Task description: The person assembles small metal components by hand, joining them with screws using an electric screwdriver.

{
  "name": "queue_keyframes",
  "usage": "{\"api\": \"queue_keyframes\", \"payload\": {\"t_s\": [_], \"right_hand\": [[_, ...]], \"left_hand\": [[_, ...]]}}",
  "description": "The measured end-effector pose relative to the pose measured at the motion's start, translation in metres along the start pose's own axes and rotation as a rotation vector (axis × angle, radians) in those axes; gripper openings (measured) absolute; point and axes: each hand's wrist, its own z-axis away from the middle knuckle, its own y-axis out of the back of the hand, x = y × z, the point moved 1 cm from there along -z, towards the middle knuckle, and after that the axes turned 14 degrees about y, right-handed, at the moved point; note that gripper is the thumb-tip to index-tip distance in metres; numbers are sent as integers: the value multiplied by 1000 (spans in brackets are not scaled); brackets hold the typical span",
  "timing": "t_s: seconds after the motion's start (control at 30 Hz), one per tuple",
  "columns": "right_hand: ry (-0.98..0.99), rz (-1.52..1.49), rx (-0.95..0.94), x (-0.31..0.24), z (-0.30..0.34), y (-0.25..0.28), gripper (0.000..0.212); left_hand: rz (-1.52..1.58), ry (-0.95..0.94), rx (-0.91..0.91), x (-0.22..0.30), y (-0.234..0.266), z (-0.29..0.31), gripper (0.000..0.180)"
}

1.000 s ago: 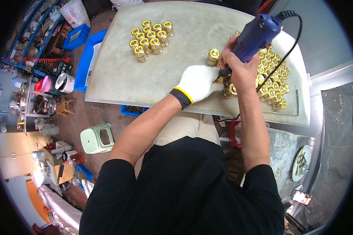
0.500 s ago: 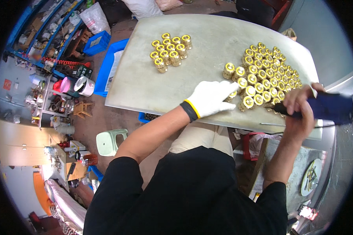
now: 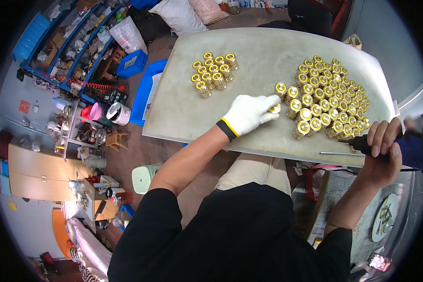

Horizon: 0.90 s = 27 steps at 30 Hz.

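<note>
My left hand (image 3: pixel 249 115), in a white knit glove with a yellow and black cuff, pinches a brass cylinder (image 3: pixel 274 109) just left of the big group. Its fingers cover most of that cylinder. My bare right hand (image 3: pixel 384 148) is wrapped round a dark handheld tool (image 3: pixel 358 143) with a tapered black nose and a blue body, at the table's right side. The tool's nose points left, beside the near edge of the big group of brass cylinders (image 3: pixel 333 92). These stand upright, close together, with shiny round tops.
A smaller cluster of brass cylinders (image 3: pixel 213 69) stands on the left part of the pale table (image 3: pixel 254 51). A thin metal rod (image 3: pixel 341 153) lies near the front edge. Blue crates (image 3: pixel 148 89) and a pale green stool (image 3: pixel 145 177) are to the left; a plate (image 3: pixel 384 218) sits lower right.
My left hand has taken hold of a brass cylinder and drawn it slightly away from the group. My right hand has moved right with the tool. The whole view has shifted.
</note>
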Motion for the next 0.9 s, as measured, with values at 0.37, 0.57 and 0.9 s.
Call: {"api": "queue_keyframes", "payload": {"t_s": [0.37, 0.57, 0.9], "right_hand": [[-11, -69, -2, -2, -4, 8, 59], [-42, -18, 17, -1, -3, 15, 54], [-15, -100, -22, 1, -4, 15, 60]], "left_hand": [[-146, 261, 140, -87, 33, -27, 39], [-118, 233, 392, -40, 42, 0, 55], [446, 443, 46, -85, -9, 14, 61]]}}
